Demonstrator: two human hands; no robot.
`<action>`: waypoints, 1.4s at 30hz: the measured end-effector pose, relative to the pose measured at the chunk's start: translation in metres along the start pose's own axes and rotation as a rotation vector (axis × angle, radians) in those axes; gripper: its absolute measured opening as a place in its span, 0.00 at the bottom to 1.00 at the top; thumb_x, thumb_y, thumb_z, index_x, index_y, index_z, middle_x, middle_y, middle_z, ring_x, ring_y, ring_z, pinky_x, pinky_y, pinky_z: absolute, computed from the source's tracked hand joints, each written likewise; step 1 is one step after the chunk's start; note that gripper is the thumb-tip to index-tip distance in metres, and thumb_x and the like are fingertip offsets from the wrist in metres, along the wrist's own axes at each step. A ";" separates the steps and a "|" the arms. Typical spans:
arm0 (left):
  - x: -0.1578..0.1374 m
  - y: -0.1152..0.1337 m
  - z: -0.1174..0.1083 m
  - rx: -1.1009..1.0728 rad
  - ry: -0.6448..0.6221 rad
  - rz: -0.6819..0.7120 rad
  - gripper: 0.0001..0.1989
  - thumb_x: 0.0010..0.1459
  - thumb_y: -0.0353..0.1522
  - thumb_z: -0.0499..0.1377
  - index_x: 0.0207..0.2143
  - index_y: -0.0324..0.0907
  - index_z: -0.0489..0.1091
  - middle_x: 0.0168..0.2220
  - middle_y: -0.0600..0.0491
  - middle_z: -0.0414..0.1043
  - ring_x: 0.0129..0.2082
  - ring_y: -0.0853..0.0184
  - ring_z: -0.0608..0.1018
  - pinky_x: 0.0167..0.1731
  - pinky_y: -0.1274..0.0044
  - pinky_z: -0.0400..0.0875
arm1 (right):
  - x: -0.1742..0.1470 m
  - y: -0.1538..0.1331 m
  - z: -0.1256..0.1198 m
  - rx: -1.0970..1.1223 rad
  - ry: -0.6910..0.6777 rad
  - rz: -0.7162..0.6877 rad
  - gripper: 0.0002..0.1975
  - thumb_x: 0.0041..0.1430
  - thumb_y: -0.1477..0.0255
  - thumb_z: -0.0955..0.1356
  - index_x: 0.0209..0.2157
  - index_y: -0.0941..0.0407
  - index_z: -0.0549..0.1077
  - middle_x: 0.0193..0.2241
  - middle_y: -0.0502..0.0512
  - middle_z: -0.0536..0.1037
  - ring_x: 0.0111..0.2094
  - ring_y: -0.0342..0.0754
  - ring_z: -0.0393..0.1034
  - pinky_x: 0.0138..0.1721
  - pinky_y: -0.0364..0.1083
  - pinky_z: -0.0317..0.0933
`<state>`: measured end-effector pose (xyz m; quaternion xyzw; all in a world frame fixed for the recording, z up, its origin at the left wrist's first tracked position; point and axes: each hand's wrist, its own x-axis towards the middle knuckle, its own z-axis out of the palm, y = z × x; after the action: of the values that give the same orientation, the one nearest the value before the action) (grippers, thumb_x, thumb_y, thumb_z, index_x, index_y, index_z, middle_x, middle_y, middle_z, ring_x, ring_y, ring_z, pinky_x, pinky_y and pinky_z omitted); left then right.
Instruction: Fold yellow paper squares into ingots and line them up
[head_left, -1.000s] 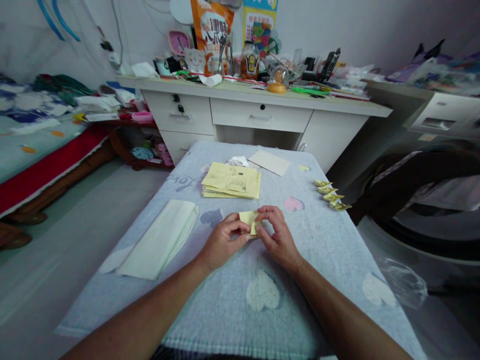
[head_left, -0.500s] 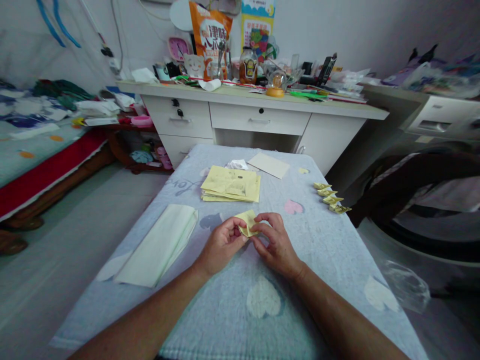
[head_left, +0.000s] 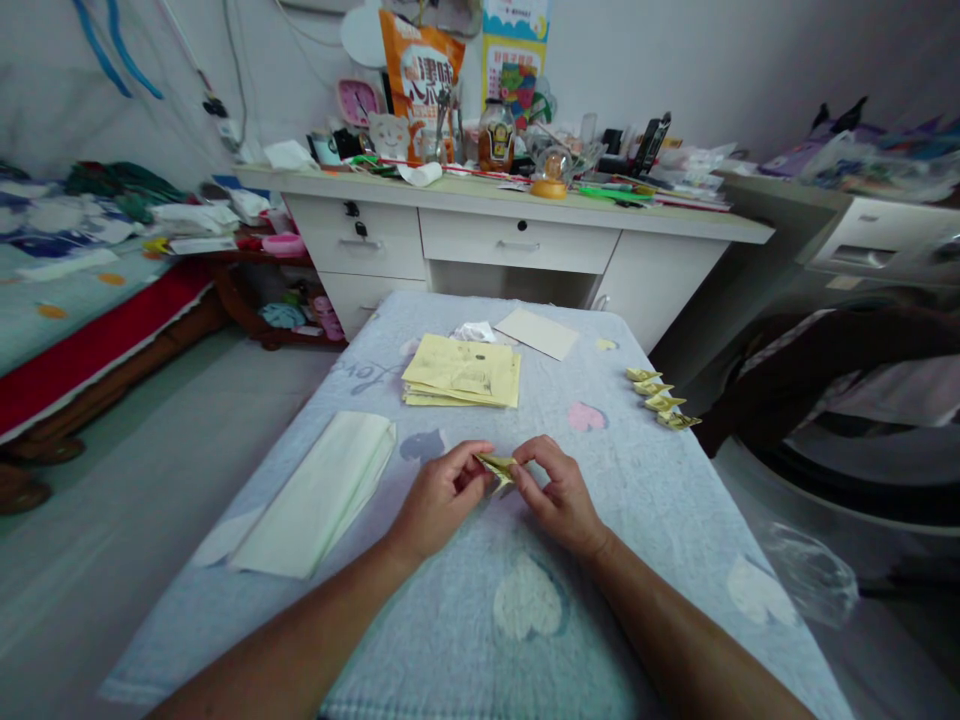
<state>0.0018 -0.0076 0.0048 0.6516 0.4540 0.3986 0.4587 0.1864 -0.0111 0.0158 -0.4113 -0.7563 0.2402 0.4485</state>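
Note:
Between my hands is a small piece of folded yellow paper (head_left: 498, 466), held just above the cloth-covered table (head_left: 450, 620). My left hand (head_left: 442, 492) pinches its left end between thumb and fingers. At the other end, my right hand (head_left: 556, 494) grips it with thumb and index finger. Beyond my hands lies a stack of yellow paper sheets (head_left: 461, 372) with printing on top. Several small folded yellow paper boats (head_left: 660, 398) stand in a row near the table's right edge.
A folded pale green cloth or paper (head_left: 315, 495) lies on the left. Behind the stack are a crumpled white tissue (head_left: 474, 331) and a beige card (head_left: 536, 333). A cluttered white desk (head_left: 517, 240) stands at the far end, and a washing machine (head_left: 870, 250) at the right.
The yellow paper has turned from a flat face toward me to a narrow, pointed edge-on shape. My hands have shifted slightly, both still pinching it.

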 end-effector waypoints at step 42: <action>0.001 0.004 0.007 -0.015 -0.067 -0.093 0.12 0.59 0.38 0.54 0.27 0.39 0.67 0.23 0.58 0.64 0.23 0.72 0.67 0.23 0.81 0.58 | -0.004 -0.004 0.002 0.032 -0.094 0.047 0.05 0.59 0.74 0.65 0.29 0.55 0.67 0.34 0.53 0.66 0.39 0.48 0.62 0.41 0.48 0.58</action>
<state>0.0095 -0.0086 0.0072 0.6393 0.4654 0.3582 0.4964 0.1842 -0.0169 0.0162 -0.4101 -0.7627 0.2818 0.4133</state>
